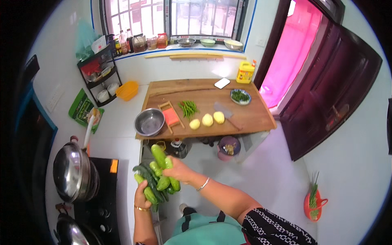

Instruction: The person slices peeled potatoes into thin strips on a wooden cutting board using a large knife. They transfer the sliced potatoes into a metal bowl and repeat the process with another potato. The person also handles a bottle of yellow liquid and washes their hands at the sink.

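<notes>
A bunch of cucumbers, some dark green and some pale green [158,153], is gathered in front of me, between my body and the wooden worktop [175,92]. My left hand [141,197] is closed around the bunch from below left. From the right, my right hand [179,170] grips the pale ones, its fingers partly hidden behind them. On the worktop lie three peeled potatoes [207,120], a cleaver [228,114] with a wooden handle, and a pile of green chili peppers [188,109]. A wood-framed red slicer [170,116] rests beside a metal bowl [149,122].
Chopped greens fill a patterned bowl [241,97] near a yellow pump bottle [245,72]. Below the worktop stands a purple bucket [228,148]. To my left, a lidded wok [71,171] sits on the black stove [107,192]. A red basket [313,206] of scallions is at right.
</notes>
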`<state>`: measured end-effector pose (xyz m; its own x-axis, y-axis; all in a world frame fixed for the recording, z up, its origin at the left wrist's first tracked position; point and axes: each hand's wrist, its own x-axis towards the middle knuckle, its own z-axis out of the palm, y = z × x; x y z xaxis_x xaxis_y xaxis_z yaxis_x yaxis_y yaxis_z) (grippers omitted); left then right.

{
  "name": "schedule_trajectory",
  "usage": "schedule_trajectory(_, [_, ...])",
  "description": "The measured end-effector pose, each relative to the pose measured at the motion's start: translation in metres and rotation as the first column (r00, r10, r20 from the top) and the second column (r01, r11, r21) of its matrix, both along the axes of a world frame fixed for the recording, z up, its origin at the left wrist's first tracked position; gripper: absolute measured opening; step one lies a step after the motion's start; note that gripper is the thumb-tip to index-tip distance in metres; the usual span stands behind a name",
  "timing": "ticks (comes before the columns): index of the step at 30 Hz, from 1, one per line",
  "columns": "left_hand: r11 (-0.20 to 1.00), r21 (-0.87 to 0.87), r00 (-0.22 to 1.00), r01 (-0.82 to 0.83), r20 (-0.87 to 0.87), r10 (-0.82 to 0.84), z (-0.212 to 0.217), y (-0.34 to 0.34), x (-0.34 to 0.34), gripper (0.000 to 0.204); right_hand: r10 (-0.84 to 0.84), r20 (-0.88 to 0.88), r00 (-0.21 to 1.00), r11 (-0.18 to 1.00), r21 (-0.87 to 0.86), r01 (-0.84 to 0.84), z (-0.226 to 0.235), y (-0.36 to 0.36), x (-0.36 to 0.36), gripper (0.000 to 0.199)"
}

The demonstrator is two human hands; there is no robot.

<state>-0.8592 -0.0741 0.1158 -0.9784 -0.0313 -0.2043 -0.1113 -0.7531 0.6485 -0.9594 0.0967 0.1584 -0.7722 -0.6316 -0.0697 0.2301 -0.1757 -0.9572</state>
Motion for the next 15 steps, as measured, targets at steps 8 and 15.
schedule_trajectory(8, [0.904,0.038,0.901,0.425,0.083,-0.427,0.018,0.054,-0.282,0.039,-0.278,0.103,0.955,0.954,-0.088,0.287,-0.015,0.091,-0.222,0.032])
schedule_trajectory(15, [0.869,0.049,0.856,0.492,0.157,-0.493,-0.043,0.130,-0.513,0.036,-0.277,0.229,0.933,0.950,-0.082,0.302,-0.067,0.174,-0.437,0.029])
